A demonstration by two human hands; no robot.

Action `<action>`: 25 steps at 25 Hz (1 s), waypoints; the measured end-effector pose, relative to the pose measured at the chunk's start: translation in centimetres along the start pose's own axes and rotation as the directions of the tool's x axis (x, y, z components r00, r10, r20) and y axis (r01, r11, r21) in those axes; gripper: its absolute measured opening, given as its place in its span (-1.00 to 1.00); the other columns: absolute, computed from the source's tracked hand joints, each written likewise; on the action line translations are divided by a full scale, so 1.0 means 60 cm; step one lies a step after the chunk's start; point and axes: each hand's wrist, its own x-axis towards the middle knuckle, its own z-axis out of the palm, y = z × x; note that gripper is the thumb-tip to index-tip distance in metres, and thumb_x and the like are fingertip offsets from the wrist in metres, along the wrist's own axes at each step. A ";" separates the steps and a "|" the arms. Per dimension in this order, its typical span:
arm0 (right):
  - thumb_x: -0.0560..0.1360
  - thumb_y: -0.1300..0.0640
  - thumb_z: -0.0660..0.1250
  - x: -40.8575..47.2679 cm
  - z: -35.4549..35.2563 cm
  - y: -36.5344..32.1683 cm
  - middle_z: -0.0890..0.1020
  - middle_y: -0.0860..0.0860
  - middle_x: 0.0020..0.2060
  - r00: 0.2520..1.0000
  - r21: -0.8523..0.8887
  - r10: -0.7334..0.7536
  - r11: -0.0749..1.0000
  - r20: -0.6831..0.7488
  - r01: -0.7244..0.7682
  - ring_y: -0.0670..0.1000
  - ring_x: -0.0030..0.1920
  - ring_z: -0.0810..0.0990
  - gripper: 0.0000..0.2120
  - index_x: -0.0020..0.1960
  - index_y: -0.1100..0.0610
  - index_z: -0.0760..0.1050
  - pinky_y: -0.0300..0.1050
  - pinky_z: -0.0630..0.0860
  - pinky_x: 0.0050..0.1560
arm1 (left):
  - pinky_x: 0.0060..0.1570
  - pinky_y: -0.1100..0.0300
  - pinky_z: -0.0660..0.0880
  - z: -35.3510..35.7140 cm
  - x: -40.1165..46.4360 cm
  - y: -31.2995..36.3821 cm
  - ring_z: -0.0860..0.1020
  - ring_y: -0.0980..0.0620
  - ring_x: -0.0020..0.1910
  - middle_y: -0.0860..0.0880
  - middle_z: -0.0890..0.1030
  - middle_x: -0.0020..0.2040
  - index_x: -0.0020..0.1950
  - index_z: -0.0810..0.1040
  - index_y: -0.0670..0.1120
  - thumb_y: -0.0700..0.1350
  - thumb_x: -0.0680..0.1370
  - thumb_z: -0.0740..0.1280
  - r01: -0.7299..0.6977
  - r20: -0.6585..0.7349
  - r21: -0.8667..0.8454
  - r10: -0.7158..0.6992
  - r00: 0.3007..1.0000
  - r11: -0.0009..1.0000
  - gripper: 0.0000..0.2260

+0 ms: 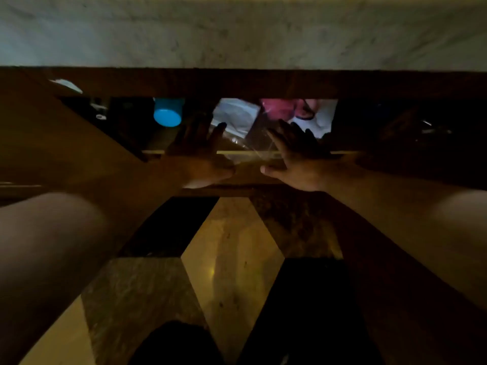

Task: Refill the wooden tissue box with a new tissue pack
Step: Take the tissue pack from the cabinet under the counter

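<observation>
Both my arms reach into a dark open cabinet below a marble counter. My left hand [204, 156] and my right hand [295, 159] are spread with fingers apart on either side of a clear plastic-wrapped pack [250, 143] at the shelf's front edge. A white wrapped tissue pack [235, 114] lies just behind my left fingers. A pink and white printed pack [303, 111] lies behind my right fingers. Whether either hand touches the plastic is unclear in the dim light. No wooden tissue box is in view.
A blue round-lidded container [167, 115] stands on the shelf to the left. The marble counter [237, 35] overhangs the cabinet. An open cabinet door [52, 127] angles out at left. Below is a diamond-patterned tile floor [226, 259].
</observation>
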 end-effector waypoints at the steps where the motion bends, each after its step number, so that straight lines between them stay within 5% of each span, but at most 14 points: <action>1: 0.48 -0.46 0.16 0.019 0.018 0.009 -0.22 0.06 0.66 0.998 -0.041 -0.052 0.998 -0.046 0.050 0.17 0.62 -0.28 -0.04 0.62 -0.11 -0.29 0.20 -0.29 0.53 | 0.54 -0.19 -0.04 0.019 0.021 -0.006 -0.11 -0.22 0.62 -0.14 -0.14 0.67 0.64 -0.13 0.07 0.41 0.45 0.29 -0.024 -0.072 -0.009 0.023 0.997 1.000 -0.04; 4: 0.45 -0.30 0.41 0.064 0.063 0.022 -0.21 0.11 0.65 0.979 -0.102 -0.182 0.980 -0.092 0.172 0.20 0.62 -0.30 0.07 0.64 -0.03 -0.23 0.20 -0.24 0.56 | 0.55 -0.18 -0.07 0.068 0.078 -0.015 -0.16 -0.23 0.62 -0.16 -0.18 0.66 0.64 -0.18 0.05 0.43 0.41 0.33 -0.087 -0.139 -0.013 0.085 0.987 0.996 0.03; 7: 0.42 -0.09 0.54 0.097 0.090 0.035 -0.15 0.19 0.64 0.963 0.056 -0.206 0.974 -0.175 0.218 0.20 0.63 -0.20 0.09 0.65 0.06 -0.15 0.12 -0.12 0.58 | 0.56 -0.18 -0.13 0.109 0.128 -0.022 -0.21 -0.21 0.61 -0.16 -0.22 0.66 0.65 -0.18 0.00 0.41 0.40 0.35 -0.142 -0.193 -0.003 0.139 0.971 0.990 0.07; 14: 0.55 -0.08 0.39 0.105 0.144 0.033 0.20 0.19 0.61 0.904 -0.086 -0.182 0.983 -0.386 0.161 0.20 0.59 0.16 -0.18 0.64 0.11 0.04 0.04 0.05 0.55 | 0.50 -0.25 0.13 0.168 0.142 -0.033 0.05 -0.14 0.62 -0.12 0.14 0.64 0.62 0.07 -0.04 0.29 0.38 0.41 -0.269 -0.303 0.036 0.267 0.915 0.962 -0.05; 19: 0.67 0.11 0.25 0.094 0.131 0.007 0.60 0.24 0.30 0.870 -0.023 -0.196 0.978 -0.453 0.208 0.23 0.24 0.60 -0.55 0.55 0.09 0.34 0.05 0.48 0.22 | 0.49 -0.23 0.15 0.172 0.123 -0.024 0.23 -0.20 0.56 -0.21 0.31 0.56 0.57 0.24 -0.14 0.16 0.49 0.40 -0.192 -0.356 0.052 0.197 0.913 0.980 -0.24; 25: 0.54 0.35 0.35 0.054 0.124 -0.016 0.68 0.28 -0.01 0.764 -0.020 -0.308 0.932 -0.567 0.361 0.28 -0.03 0.66 -0.66 0.31 0.22 0.59 0.15 0.63 -0.08 | 0.36 -0.13 0.34 0.163 0.089 -0.018 0.44 -0.25 0.37 -0.24 0.52 0.36 0.41 0.46 -0.18 -0.10 0.51 0.42 -0.221 -0.410 -0.087 0.167 0.897 0.971 -0.52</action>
